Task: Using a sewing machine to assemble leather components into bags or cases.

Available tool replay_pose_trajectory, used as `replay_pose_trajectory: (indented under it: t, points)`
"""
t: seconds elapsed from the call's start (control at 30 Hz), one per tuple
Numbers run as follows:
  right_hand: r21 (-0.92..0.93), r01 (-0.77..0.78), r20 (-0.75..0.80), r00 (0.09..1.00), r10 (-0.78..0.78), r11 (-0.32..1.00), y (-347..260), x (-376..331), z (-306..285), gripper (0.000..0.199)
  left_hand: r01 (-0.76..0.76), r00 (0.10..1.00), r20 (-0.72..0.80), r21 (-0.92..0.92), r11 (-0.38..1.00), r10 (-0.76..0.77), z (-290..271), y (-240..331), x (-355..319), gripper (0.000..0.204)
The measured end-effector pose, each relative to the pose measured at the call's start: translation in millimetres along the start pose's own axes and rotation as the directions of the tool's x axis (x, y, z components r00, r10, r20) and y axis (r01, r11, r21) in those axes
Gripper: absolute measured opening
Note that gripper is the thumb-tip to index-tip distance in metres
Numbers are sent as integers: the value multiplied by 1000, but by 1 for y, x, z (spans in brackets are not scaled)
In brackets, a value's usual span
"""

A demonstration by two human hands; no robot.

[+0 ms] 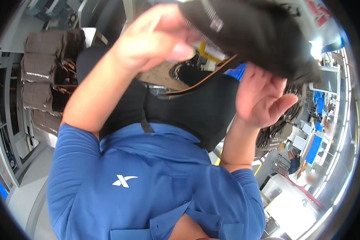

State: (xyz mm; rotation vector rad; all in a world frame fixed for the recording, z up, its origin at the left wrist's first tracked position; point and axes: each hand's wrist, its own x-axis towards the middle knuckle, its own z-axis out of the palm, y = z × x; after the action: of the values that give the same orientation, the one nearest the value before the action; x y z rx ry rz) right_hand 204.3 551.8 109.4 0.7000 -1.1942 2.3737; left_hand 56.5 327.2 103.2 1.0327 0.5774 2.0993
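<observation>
A dark garment piece [256,36], blurred by motion and showing a light stitched line and a small pale tag, hangs raised in front of me at the upper right. My left hand [154,44] has its fingers at the garment's left edge, partly hidden by the cloth, while its thumb points right, off the fabric. Under the garment's lower right side is my right hand [264,96], palm showing and thumb spread apart. Its fingers stretch up against the cloth, which covers their tips. Below the garment, a curved dark strip with a tan edge [212,77] runs between the hands.
Bundles of dark garments [40,66] are stacked on my left, and another dark pile [274,136] lies beyond my right forearm. A brown work surface [160,76] shows between my arms. At far right are a blue-topped table [313,150] and a person seated nearby.
</observation>
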Motion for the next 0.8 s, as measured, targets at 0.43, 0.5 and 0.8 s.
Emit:
replay_pose_trajectory:
  t: [0.43, 0.5, 0.8]
  points:
    - [-855, 120, 122, 992, 29, -505, 3, 10, 16, 29, -392, 910, 389, 685, -614, -148, 19, -4, 19, 31]
    - [-833, 199, 216, 976, 27, -516, 6, 13, 25, 27, -352, 882, 471, 694, -629, 26, 5, -18, 17, 28]
    - [-763, 225, 208, 973, 98, -606, -1, 20, 30, 20, -415, 754, 648, 600, -684, 110, -21, -19, 14, 38]
